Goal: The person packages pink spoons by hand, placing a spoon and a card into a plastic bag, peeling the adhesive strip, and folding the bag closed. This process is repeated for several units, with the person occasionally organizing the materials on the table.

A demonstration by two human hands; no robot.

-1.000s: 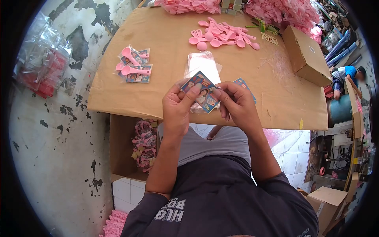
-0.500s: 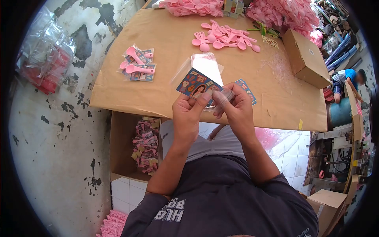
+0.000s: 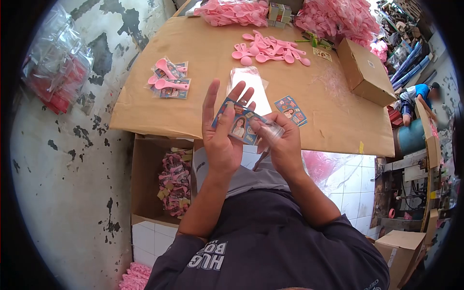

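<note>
A blue printed card with a portrait, with clear plastic about its right end, is held between my two hands over the table's near edge. My left hand has its fingers spread behind the card and its thumb laid across the left end. The right hand pinches the right end and the crumpled clear plastic. Just beyond lie shiny clear plastic bags in a stack. Similar printed cards rest to the right. At left, pink measuring spoons lie on packed cards.
Loose pink spoons are heaped at the back, with bagged spoons behind. A cardboard box stands on the right of the table. Below the left edge, an open carton holds packed spoons. Another person sits far right.
My left fingers have spread out, and the card has dropped lower and tilted. A clear bag that showed behind the card at left is no longer seen there. The view has shifted slightly.
</note>
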